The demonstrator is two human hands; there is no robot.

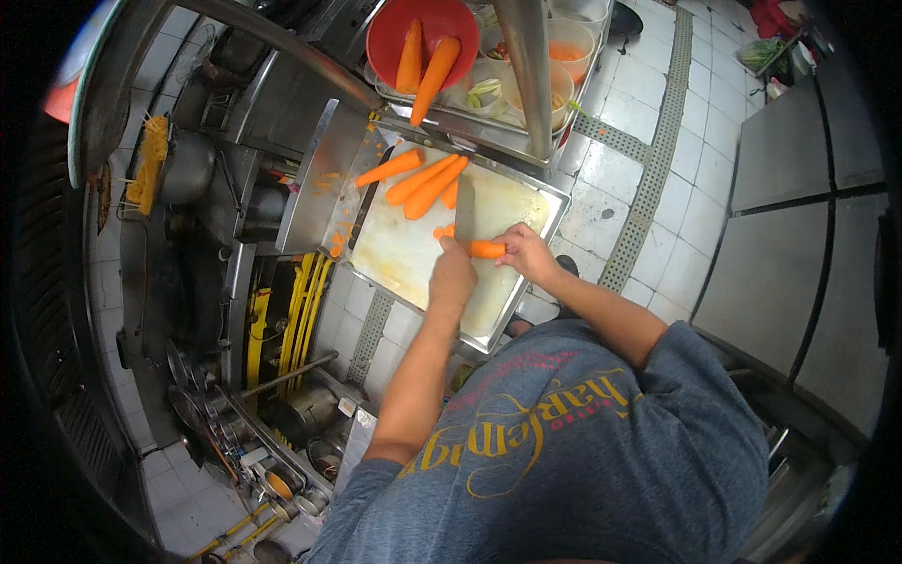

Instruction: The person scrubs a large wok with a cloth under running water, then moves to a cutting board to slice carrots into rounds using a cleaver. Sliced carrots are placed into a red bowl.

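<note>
My left hand [453, 273] is closed around the handle of a broad-bladed kitchen knife [465, 204], whose blade points away from me over a worn white cutting board [394, 247]. On the right, my right hand [525, 252] grips a cut orange carrot piece [487, 249] by its end, close beside the blade. Small carrot slices [444, 231] lie left of the blade. Several peeled carrots [426, 190] rest together at the board's far side, one partly behind the blade. Two more carrots [435, 70] lean in a red bowl [384, 42] beyond the board.
A metal tray [557, 204] surrounds the board. Plastic tubs of cut food [569, 53] stand beyond, behind a metal post [528, 84]. Orange scraps [338, 240] lie on the steel surface at left. A pot [187, 169], pans and yellow pipes [299, 317] are further left; steel cabinets [768, 261] stand right.
</note>
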